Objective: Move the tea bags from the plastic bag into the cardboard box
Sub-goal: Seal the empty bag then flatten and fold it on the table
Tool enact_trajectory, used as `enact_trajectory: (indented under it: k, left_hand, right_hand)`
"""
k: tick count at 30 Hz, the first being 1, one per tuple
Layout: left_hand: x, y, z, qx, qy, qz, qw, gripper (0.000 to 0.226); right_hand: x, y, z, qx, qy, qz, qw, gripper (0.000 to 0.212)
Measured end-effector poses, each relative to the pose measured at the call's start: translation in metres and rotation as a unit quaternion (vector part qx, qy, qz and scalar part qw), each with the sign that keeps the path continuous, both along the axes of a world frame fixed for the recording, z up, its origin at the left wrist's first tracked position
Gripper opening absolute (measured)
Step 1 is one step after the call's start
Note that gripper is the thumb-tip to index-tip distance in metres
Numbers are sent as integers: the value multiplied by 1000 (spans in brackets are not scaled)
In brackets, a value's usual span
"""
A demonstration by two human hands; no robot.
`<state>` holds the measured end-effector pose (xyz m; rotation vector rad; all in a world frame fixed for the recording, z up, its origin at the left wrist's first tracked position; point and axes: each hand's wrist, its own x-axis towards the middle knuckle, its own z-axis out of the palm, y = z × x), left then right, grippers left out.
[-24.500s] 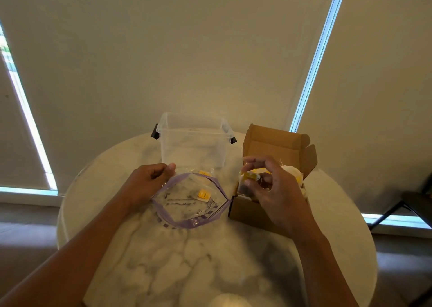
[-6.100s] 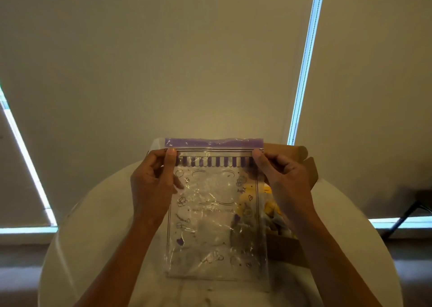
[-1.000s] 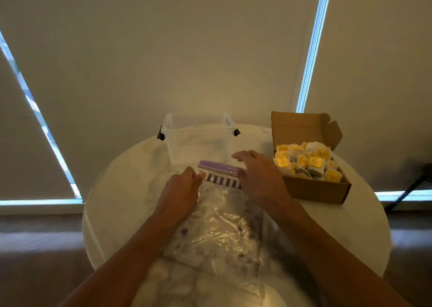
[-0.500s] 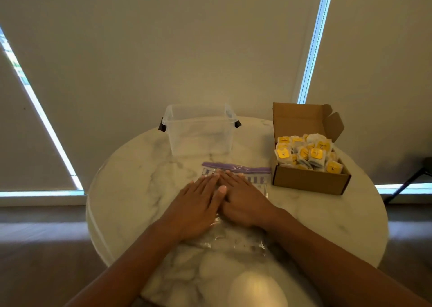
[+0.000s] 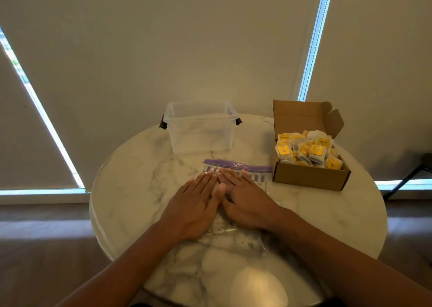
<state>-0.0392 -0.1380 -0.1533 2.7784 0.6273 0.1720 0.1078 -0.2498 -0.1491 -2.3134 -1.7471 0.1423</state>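
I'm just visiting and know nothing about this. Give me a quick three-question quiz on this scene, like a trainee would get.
1. True or false: the tea bags sit in the open cardboard box.
2. The left hand and right hand both press flat on: A) the box, B) the plastic bag, C) a plate.
3. What stands on the table beyond the bag?
Key: 1 true; 2 B; 3 the clear tub.

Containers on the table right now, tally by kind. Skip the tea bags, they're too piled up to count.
plastic bag: 1
cardboard box: 1
clear plastic bin: 1
Total: 3
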Motion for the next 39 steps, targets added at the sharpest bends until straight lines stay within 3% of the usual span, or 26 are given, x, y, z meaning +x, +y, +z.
enact_trajectory:
  k: [3,5,8,12,16,19,27,31,34,35,39]
  left_hand:
    - [1,-1,3,-2,-12,-2,1000,96]
    - [1,3,1,15,-16,-4,1000,110]
    - [2,13,-11,97,9,-15,995,130]
    - [5,19,-18,112,-4,-10,994,100]
    - [6,10,-8,91,17,0,996,96]
    - [4,8,-2,81,24,6,996,70]
    - [5,1,4,101,52,2,994,71]
    - [2,-3,9,158,75,-10,985,107]
    - [2,-11,13,176,92,-2,980,111]
    - [2,-15,13,173,91,3,981,111]
    - [2,-29,25,137,97,6,986,90]
  right_hand:
    - [-1,-13,10,-44,7,25,999,84]
    - [-2,-24,11,-62,-10,54,997,98]
    - [-5,-32,8,-59,-45,64,995,114]
    - [-11,-35,14,-72,-36,61,995,125]
    - [-8,-50,22,-87,-19,55,995,128]
    - [-11,-61,22,-98,-33,60,993,129]
    - [-3,-76,29,-114,-29,89,989,133]
    - [-2,-69,42,-135,36,64,988,121]
    - [1,-43,44,9,93,7,996,70]
    - [1,-33,39,32,86,-18,996,64]
    - [-4,-9,7,-17,49,-75,996,81]
